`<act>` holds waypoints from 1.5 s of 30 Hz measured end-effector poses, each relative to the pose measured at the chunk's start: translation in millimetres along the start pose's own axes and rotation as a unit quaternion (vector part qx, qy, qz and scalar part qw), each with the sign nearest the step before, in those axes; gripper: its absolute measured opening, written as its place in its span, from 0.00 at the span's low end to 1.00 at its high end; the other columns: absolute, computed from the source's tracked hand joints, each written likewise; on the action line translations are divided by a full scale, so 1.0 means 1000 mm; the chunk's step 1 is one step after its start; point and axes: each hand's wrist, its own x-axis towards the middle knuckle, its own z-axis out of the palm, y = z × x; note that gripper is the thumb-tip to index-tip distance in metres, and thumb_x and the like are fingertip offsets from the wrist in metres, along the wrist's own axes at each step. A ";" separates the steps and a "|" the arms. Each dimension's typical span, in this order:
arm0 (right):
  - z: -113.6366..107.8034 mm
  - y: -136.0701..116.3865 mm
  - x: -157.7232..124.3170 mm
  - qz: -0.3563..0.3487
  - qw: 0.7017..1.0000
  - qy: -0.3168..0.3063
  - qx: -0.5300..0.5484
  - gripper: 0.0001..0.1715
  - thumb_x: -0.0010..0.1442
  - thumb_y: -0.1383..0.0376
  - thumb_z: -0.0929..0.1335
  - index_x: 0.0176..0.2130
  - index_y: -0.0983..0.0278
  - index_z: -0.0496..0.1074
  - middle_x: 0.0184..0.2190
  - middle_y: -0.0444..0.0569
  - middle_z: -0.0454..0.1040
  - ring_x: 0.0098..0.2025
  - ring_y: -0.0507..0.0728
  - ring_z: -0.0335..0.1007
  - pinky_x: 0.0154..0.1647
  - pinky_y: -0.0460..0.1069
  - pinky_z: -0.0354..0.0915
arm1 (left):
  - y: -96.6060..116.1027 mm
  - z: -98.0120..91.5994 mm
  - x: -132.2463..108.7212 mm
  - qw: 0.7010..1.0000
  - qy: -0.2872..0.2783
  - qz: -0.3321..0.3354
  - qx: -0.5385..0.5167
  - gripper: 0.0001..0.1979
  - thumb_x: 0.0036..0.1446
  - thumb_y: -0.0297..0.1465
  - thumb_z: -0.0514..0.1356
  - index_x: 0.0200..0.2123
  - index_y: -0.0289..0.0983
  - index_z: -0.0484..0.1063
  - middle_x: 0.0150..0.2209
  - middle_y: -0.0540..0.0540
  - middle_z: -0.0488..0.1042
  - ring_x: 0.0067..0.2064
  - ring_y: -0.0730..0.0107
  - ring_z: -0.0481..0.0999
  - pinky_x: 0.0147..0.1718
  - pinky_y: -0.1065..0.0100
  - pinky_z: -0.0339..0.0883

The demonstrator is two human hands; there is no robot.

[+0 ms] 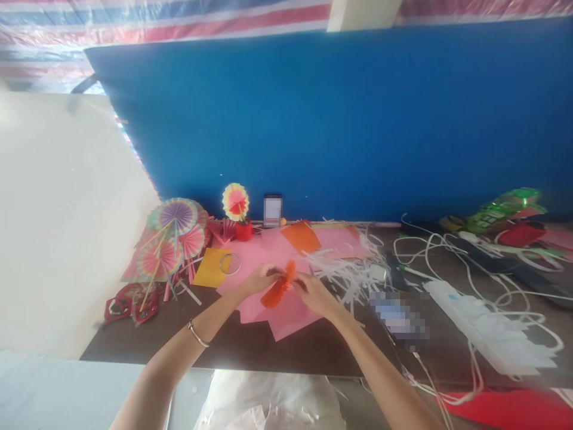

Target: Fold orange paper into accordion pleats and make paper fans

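Both hands meet mid-bench, over the pink sheets (286, 313). L hand (262, 278) comes in from lower left, w/ a thin bracelet (197, 334) on the wrist. Its fingers are pinched narrow on the upper left side of the pleated paper (278, 286). R hand (314, 294) comes in from lower right, fingers closed on the paper's right side near the middle. The pleated paper is orange, folded accordion-style and tilted, top end up-right and bottom end down-left. It's held between the two hands just above the pink sheets; can't tell if it touches them.

Around it:
- Yellow sheet (211, 269) left of the hands, w/ a ring (230, 263) lying at its right edge.
- Orange sheet (301, 237) behind the hands, on the pink.
- White strips (347, 272) in a loose heap just right of the R hand.
- Round fans (174, 236) on sticks piled far left; red bits (129, 303) in front of them near the bench (147, 337) edge.
- Small fan (235, 202) standing in a red pot (244, 230) at the back, phone (273, 211) upright beside it against the blue board (335, 119).
- Right half: white cables (441, 251) tangled, a power strip (490, 331), a green item (504, 210) at the far back right.
- A blurred patch sits right of the R arm, contents unreadable.
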 end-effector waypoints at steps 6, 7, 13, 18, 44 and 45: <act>0.006 -0.004 0.005 -0.094 0.977 0.050 -0.185 0.13 0.61 0.70 0.57 0.33 0.63 0.68 0.30 0.50 0.72 0.31 0.56 0.68 0.32 0.49 0.60 | 0.008 0.000 -0.004 0.995 -0.043 0.007 0.088 0.13 0.53 0.28 0.53 0.41 0.36 0.74 0.41 0.43 0.76 0.39 0.65 0.74 0.36 0.68 0.68; 0.007 -0.006 0.006 -0.117 0.968 0.060 -0.213 0.13 0.61 0.72 0.57 0.32 0.63 0.68 0.29 0.51 0.72 0.31 0.57 0.67 0.33 0.50 0.60 | 0.010 0.000 -0.003 0.993 -0.046 0.016 0.111 0.13 0.52 0.27 0.53 0.40 0.36 0.74 0.40 0.43 0.76 0.38 0.66 0.74 0.36 0.68 0.67; 0.009 -0.014 0.010 -0.183 0.945 0.148 -0.227 0.13 0.59 0.74 0.57 0.35 0.63 0.68 0.32 0.52 0.71 0.36 0.59 0.65 0.41 0.54 0.61 | 0.015 0.002 0.000 0.987 0.009 0.021 0.160 0.10 0.50 0.24 0.53 0.28 0.34 0.74 0.29 0.46 0.76 0.31 0.68 0.73 0.31 0.69 0.66; 0.008 -0.014 0.015 -0.149 0.961 0.214 -0.089 0.16 0.57 0.73 0.58 0.44 0.62 0.66 0.42 0.53 0.69 0.47 0.60 0.63 0.49 0.58 0.60 | 0.012 -0.002 0.000 0.997 0.010 -0.007 0.073 0.09 0.53 0.32 0.56 0.28 0.34 0.74 0.29 0.45 0.76 0.32 0.68 0.73 0.32 0.69 0.67; 0.030 -0.015 0.006 -0.161 0.943 0.253 -0.141 0.13 0.60 0.70 0.61 0.36 0.58 0.74 0.45 0.51 0.69 0.51 0.62 0.60 0.52 0.60 0.59 | -0.001 0.006 -0.003 0.974 0.058 -0.041 -0.215 0.16 0.44 0.38 0.66 0.31 0.31 0.74 0.31 0.44 0.75 0.34 0.67 0.74 0.40 0.60 0.70; 0.029 -0.016 0.005 -0.168 0.943 0.247 -0.146 0.13 0.60 0.70 0.61 0.36 0.58 0.74 0.45 0.51 0.70 0.51 0.62 0.60 0.51 0.60 0.60 | -0.003 0.006 -0.003 0.974 0.061 -0.043 -0.214 0.16 0.42 0.38 0.66 0.31 0.31 0.74 0.31 0.44 0.75 0.34 0.67 0.74 0.40 0.60 0.70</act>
